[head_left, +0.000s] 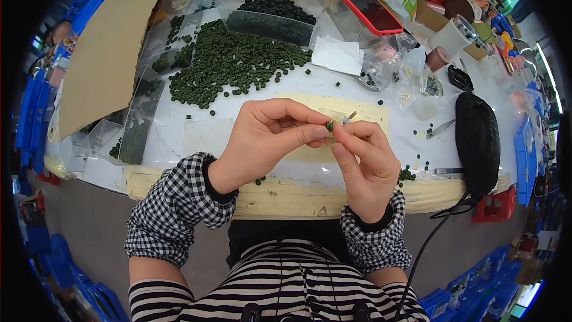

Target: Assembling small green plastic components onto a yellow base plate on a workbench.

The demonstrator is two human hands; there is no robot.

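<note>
My left hand [268, 137] pinches a small dark green cylindrical piece [329, 126] between thumb and fingertips, over the middle of the table's near side. Right beside it, my right hand [368, 164] is closed, its fingertips meeting the left hand's at the piece. From behind the right fingers sticks up a thin brownish tip [352, 115] with something whitish at its base; what it belongs to is hidden. A pale yellow sheet [304, 154] lies under both hands. Beyond the left hand spreads a large heap of like green pieces [238, 53].
A clear bin [268, 27] of darker pieces stands behind the heap. Cardboard [110, 53] leans over clear trays [143, 116] at left. A red-edged phone [364, 6] rests at the back. Tweezers [441, 128] and a black pouch [476, 137] with a cable lie at right.
</note>
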